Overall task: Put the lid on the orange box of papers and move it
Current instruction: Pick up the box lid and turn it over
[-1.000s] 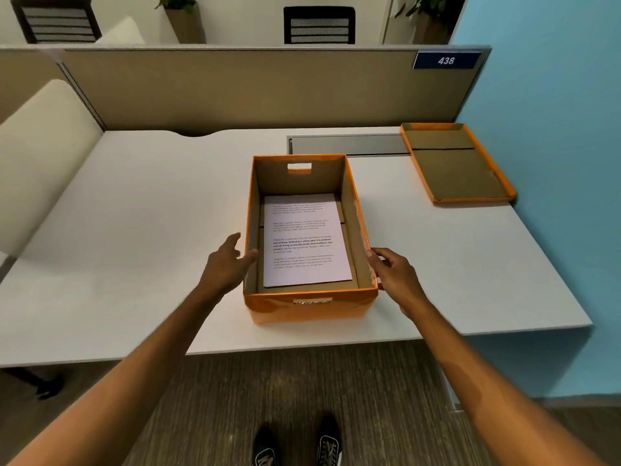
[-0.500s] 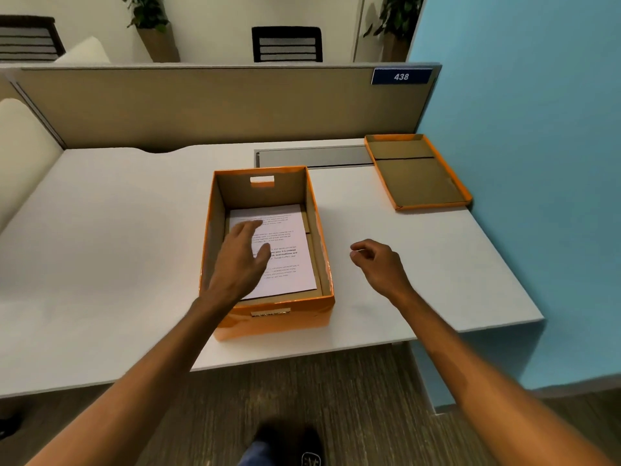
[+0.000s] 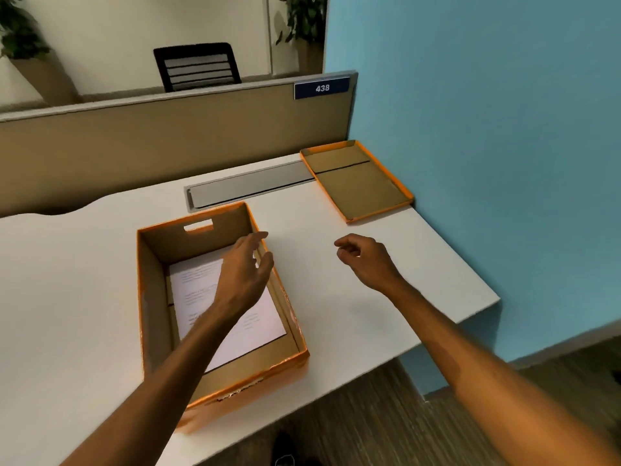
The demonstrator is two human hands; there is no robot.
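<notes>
An open orange box (image 3: 158, 331) stands on the white desk (image 3: 67, 297) near its front edge, with printed white papers (image 3: 252, 331) lying flat inside. Its orange lid (image 3: 359, 183) lies upside down at the desk's far right corner, against the blue wall. My left hand (image 3: 245, 270) hovers over the box's right side, fingers spread, holding nothing. My right hand (image 3: 366, 260) is in the air over bare desk between box and lid, fingers loosely curled, empty.
A tan partition (image 3: 168, 142) with a "438" plate (image 3: 322, 88) runs along the desk's back. A grey cable-tray cover (image 3: 248, 186) sits flush behind the box. The blue wall (image 3: 487, 129) bounds the right side. A black chair (image 3: 198, 67) stands beyond the partition.
Both hands let go of the box's sides. My left hand passed over the papers toward the right wall of the box; my right hand rose toward the lid. The view swung right.
</notes>
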